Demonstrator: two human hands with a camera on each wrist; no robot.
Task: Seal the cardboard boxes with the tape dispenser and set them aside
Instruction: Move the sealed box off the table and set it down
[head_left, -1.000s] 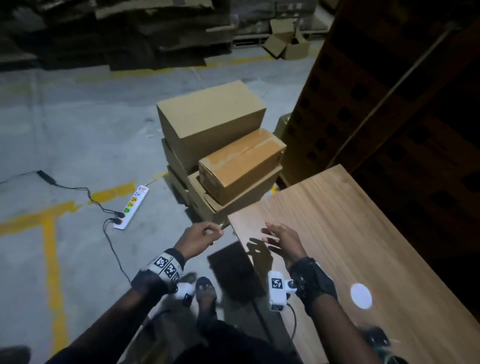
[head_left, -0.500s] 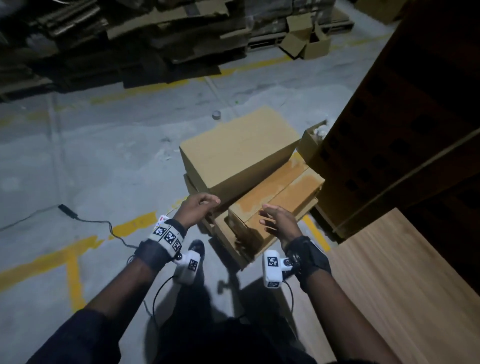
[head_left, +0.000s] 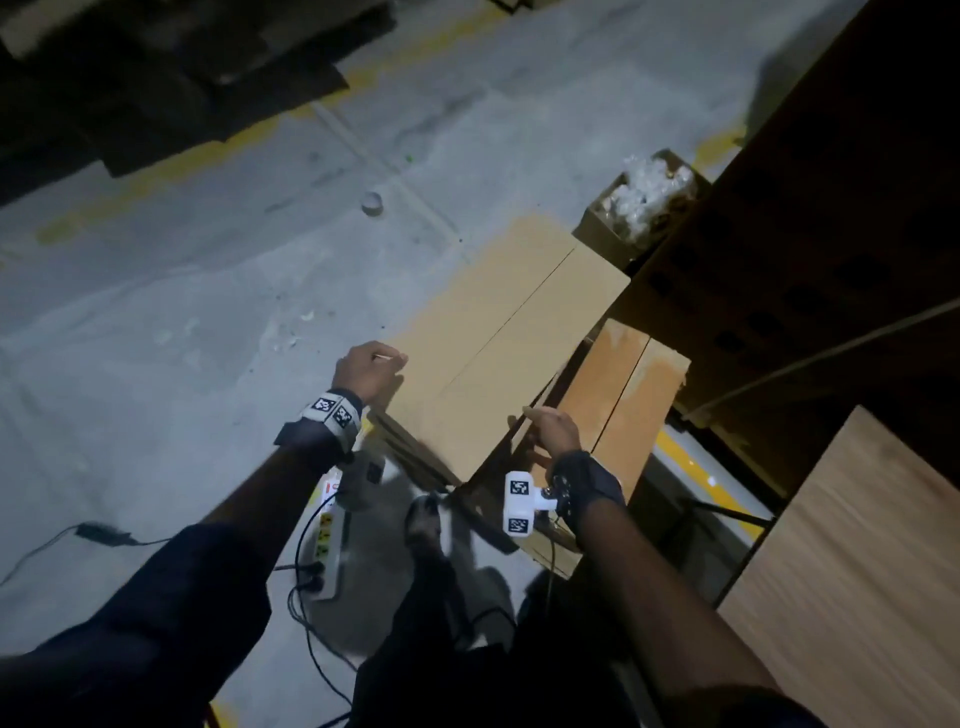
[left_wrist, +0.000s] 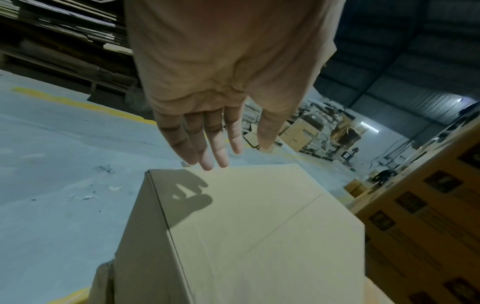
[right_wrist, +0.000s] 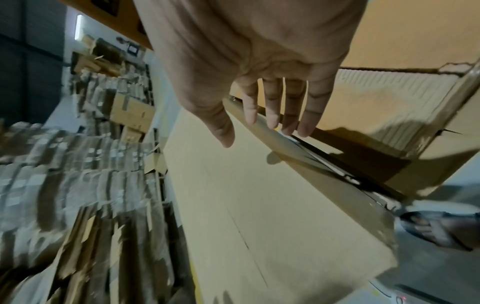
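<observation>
Step in hand: judged to be fetching the next box; both hands reach for the large pale-brown cardboard box (head_left: 511, 332) on top of the floor stack.
Box position: it lies in front of and below the person, on flatter cardboard boxes, just left of a smaller orange-brown cardboard box (head_left: 621, 395). Its centre flap seam shows no tape.
Long axis: it runs away from the person, up and to the right in the head view; the seam runs along it.
Left hand (head_left: 368, 370): at the near left corner of the box. In the wrist view the fingers (left_wrist: 205, 144) are straight, close together, above the top face and casting a shadow on it; they hold nothing. Contact cannot be told.
Right hand (head_left: 555, 430): at the near right edge. The fingers (right_wrist: 270, 107) are extended, slightly apart, over the edge by the gap to the smaller box; nothing is held.
Nearer hand: both about equally close, one at each long side.
Key relation: the box lies between the hands, so a two-handed lift across its short width seems likely.
Tape dispenser: not in view.
Wooden table (head_left: 852, 597): to the person's right.
</observation>
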